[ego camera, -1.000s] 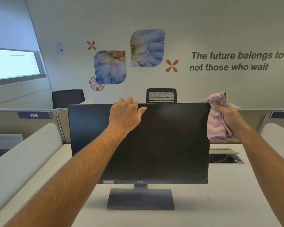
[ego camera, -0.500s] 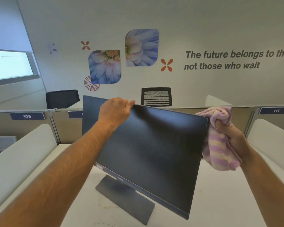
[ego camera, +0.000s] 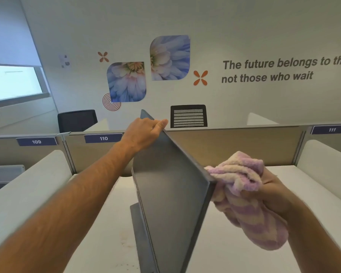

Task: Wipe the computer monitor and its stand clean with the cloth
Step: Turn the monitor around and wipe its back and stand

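Swivelled further edge-on, monitor was gripped at centre frame by left hand; right hand clutched cloth against its edge.

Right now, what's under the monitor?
Under the monitor, a sliver of its stand shows at the lower left, resting on the white desk. The rest of the base and the desk beneath are covered by the screen panel.

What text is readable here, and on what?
"The future belongs to thos" (cut off by the frame edge) / "not those who wait": wall lettering
"109": partition label
"110": partition label
"111": partition label
Small wall device: too small to read.
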The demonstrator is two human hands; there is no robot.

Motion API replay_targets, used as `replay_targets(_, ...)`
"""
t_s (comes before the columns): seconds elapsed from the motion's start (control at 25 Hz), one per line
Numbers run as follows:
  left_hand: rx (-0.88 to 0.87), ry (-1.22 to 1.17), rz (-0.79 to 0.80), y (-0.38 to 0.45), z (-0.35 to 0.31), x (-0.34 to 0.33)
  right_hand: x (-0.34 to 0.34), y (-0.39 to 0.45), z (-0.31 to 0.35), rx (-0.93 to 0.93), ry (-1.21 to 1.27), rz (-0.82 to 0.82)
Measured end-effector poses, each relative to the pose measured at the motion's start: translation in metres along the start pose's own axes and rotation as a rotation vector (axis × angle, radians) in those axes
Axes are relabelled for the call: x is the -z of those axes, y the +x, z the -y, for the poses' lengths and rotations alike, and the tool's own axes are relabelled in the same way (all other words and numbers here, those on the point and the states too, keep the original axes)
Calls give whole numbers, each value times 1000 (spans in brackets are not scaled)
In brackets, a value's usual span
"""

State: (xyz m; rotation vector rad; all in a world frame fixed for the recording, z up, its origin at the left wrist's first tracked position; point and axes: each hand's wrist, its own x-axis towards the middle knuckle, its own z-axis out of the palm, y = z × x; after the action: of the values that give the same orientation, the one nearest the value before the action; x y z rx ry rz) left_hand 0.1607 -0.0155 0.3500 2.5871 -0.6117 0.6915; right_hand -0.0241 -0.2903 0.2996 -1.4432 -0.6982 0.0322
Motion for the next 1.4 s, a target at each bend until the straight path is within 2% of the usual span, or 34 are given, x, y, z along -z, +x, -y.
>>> replay_targets(0.16, 52, 0, 134, 4, 3, 5, -35, 14, -9, 35, -74, 83)
replay_targets(0.28, 17, -34, 203, 6, 10, 9, -64, 25, -19, 76, -149, 125)
replay_targets(0.52, -4, -131, 278, 10, 13, 15, -115, 55, -32, 218, -298, 131)
replay_targets(0.64, 17, -224, 382, 12, 21, 21, -132, 67, -37, 291, -400, 144)
replay_targets(0.76, 29, -117, 449, 13, 21, 37, -111, 81, -20, 185, -307, 180)
replay_targets(0.84, 39, -21, 465, 14, 16, 50, -74, 100, -6, 150, -320, 17)
replay_targets(0.96, 85, 20, 539, 15, 5, 55, -8, 157, -4, 98, -685, -387)
replay_targets(1.04, 110, 31, 549, 16, -1, 53, 23, 197, -11, 14, -892, -457)
replay_targets(1.2, 34, 135, 536, 14, -5, 57, 37, 249, -19, -89, -1200, -250)
replay_targets(1.4, -32, 248, 576, 13, -3, 64, 20, 262, -24, -274, -1206, -71)
